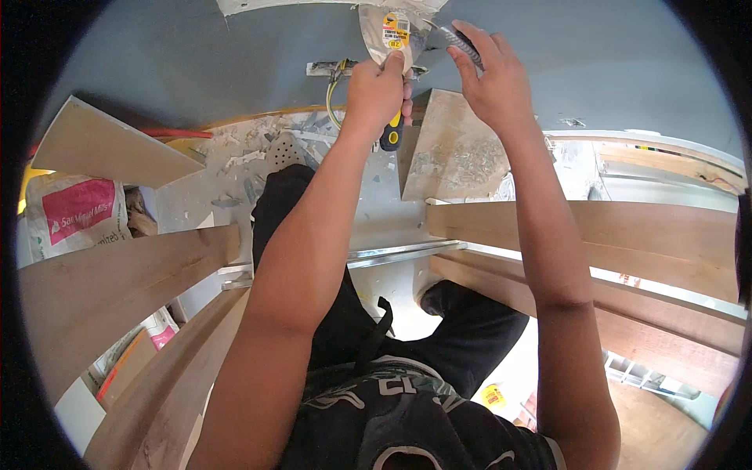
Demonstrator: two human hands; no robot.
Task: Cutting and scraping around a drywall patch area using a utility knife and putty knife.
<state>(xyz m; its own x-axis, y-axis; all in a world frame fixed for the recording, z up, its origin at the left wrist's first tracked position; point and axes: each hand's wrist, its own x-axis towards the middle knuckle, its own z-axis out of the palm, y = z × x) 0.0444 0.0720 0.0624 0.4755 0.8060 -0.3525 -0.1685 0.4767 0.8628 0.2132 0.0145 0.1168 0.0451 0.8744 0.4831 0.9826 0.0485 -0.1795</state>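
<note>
My left hand (pixel 379 94) grips a putty knife (pixel 392 133) by its yellow-and-black handle, with the broad, pale blade (pixel 376 31) pointing up and a yellow-and-white label on it. My right hand (pixel 493 82) holds a dark grey tool (pixel 462 45) just right of that blade; its tip reaches toward the blade's edge and its exact kind is unclear. Behind and below my left hand, yellow and grey wires (pixel 333 102) hang from a narrow fitting (pixel 317 69) on the grey wall (pixel 235 74).
A stained board (pixel 442 149) leans below the wall, another (pixel 110 145) at left beside a printed sack (pixel 74 215). Wooden planks (pixel 125 274) (pixel 580 243) flank my legs, with a metal rail (pixel 392 254) between. My shoe (pixel 286 153) rests among scraps.
</note>
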